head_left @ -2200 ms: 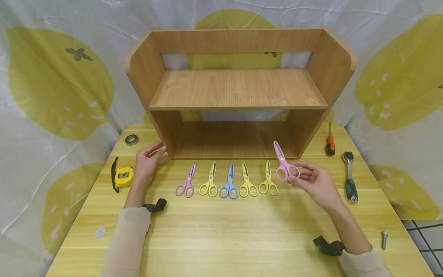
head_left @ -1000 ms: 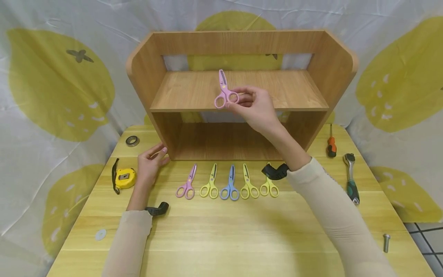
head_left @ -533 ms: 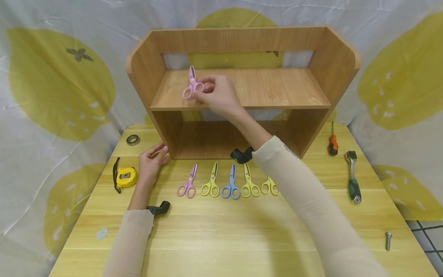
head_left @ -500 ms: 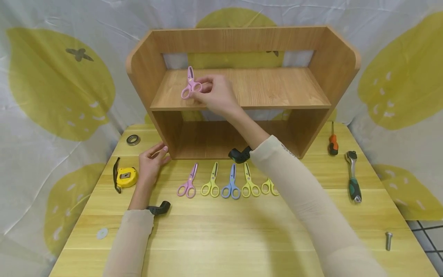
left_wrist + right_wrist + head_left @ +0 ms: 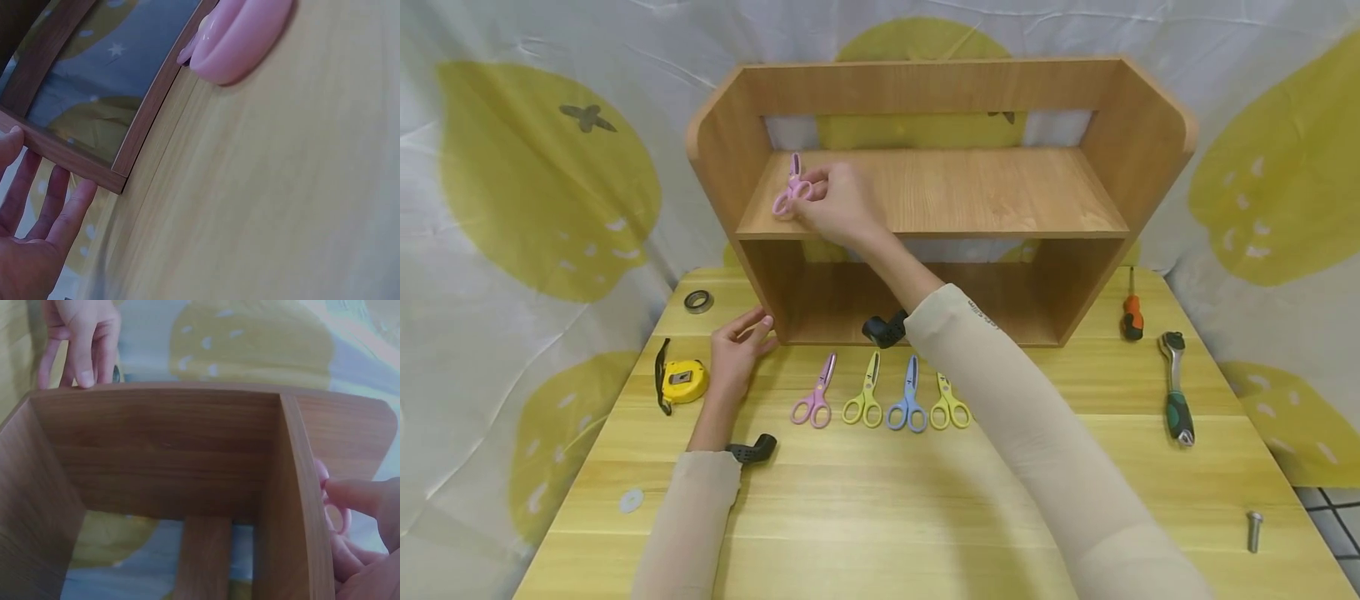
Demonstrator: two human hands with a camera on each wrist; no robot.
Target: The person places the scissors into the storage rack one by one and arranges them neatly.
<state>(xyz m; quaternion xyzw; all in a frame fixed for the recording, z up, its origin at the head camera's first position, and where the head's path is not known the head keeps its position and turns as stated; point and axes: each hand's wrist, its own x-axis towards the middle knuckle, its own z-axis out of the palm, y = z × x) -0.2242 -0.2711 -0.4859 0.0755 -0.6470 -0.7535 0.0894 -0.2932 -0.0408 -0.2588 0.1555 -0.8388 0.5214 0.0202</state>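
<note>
My right hand [image 5: 841, 202] pinches a handle loop of pink scissors [image 5: 794, 178], blades pointing to the back, at the left end of the upper board of a wooden shelf [image 5: 970, 192]. In the right wrist view, one pink loop [image 5: 321, 470] shows beside the board's edge. My left hand [image 5: 735, 354] touches the shelf's lower left side panel, its fingers extended along the outside in the left wrist view. On the table before the shelf lie pink scissors [image 5: 822, 383], yellow scissors [image 5: 869, 385], blue scissors [image 5: 910, 385] and more yellow scissors [image 5: 944, 392]. My right sleeve covers the spot beside them.
At left are a black ring [image 5: 698, 302], a yellow tape measure [image 5: 685, 381] and a washer [image 5: 632, 500]. To the right lie an orange screwdriver [image 5: 1132, 317], a green-handled ratchet wrench [image 5: 1177, 400] and a bolt [image 5: 1254, 532]. A lemon-print curtain [image 5: 550, 250] hangs behind.
From the table's right side, my right hand has carried the pink scissors up and left to the upper board's left end. My left hand has kept its place at the side panel.
</note>
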